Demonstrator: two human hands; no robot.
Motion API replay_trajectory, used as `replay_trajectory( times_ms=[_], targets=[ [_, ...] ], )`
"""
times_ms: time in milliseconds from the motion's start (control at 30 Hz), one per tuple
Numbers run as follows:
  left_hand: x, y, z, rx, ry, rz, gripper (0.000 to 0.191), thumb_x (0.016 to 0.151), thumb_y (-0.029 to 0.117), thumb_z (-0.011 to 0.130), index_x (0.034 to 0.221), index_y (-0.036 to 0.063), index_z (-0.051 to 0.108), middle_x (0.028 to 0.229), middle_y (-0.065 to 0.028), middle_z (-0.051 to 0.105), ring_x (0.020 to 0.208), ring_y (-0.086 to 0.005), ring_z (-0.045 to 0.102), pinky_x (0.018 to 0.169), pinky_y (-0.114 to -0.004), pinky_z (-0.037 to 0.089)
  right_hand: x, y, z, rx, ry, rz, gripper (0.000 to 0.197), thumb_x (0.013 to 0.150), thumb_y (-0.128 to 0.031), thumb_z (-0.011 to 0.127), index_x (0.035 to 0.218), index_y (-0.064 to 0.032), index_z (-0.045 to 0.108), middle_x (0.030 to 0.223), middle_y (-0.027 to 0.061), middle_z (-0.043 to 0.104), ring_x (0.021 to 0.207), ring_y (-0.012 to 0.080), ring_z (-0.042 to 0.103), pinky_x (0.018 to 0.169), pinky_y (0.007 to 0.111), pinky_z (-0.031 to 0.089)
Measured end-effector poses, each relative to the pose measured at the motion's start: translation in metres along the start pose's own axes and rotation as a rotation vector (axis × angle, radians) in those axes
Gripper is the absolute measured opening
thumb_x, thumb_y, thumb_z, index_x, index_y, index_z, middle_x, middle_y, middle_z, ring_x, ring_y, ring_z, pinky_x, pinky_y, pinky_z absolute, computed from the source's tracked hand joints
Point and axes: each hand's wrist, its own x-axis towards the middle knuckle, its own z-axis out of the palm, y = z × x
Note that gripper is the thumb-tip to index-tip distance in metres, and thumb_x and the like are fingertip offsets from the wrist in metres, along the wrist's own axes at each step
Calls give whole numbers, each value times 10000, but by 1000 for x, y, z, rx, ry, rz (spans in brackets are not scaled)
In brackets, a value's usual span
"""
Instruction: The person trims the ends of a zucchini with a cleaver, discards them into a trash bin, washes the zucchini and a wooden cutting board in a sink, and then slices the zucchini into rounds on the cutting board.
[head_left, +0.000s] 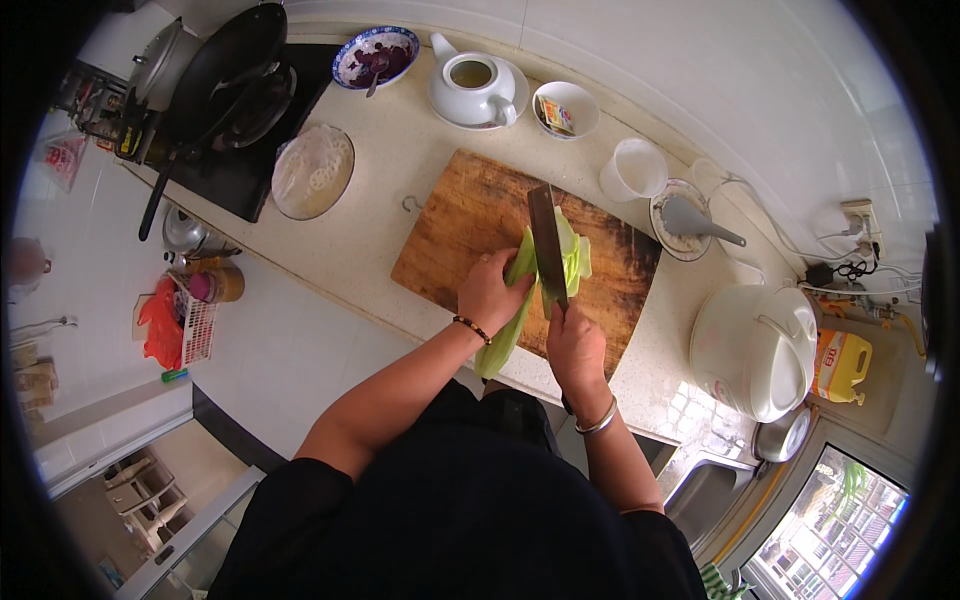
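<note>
A worn wooden cutting board (457, 210) lies on the counter in front of me. My left hand (491, 291) presses a long pale-green vegetable stalk (501, 349) against it, and the stalk's near end sticks out past the board's edge. In my right hand (576, 345) is the handle of a cleaver (547, 240) with a dark rectangular blade. The blade stands at the stalk, just right of my left fingers. Thin green slices (577, 259) lie overlapping on the blade's right side; the blade partly covers them.
Along the wall stand a blue-patterned bowl (346, 46), a white teapot (457, 97), a small bowl (585, 105) and a plastic cup (634, 169). A bowl with a grey scoop (686, 216) is beside the board. At right sits a rice cooker (742, 352); at left, a wok (225, 67).
</note>
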Motion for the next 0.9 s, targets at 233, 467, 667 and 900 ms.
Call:
replay_trajectory(
  times_ms=[233,467,667,900],
  targets=[
    [2,-5,2,19,14,10,402,748,278,661,1081,66,585,883,-154,586,835,-314,581,718,-387,470,16,-12,-8,-53,-165,40,217,876,-210,500,794,-10,515,671,242,584,626,428,572,554,508,453],
    [2,-6,8,47,58,45,400,750,281,663,1064,47,582,881,-140,602,819,-285,593,719,-370,471,25,-1,28,-81,-143,67,253,893,-244,465,800,-18,532,698,227,607,644,419,591,581,485,479],
    [2,-7,6,4,25,-31,375,758,284,662,1004,12,583,893,-140,604,825,-282,596,718,-370,470,10,8,6,97,-7,12,196,865,-190,533,780,-14,532,608,229,571,556,411,573,495,476,461],
    [2,-6,6,29,30,-18,371,762,281,664,1012,19,583,885,-143,607,811,-285,599,710,-369,474,6,-9,-8,17,-53,17,241,874,-186,515,736,11,526,636,250,571,587,428,565,523,488,452]
  ],
)
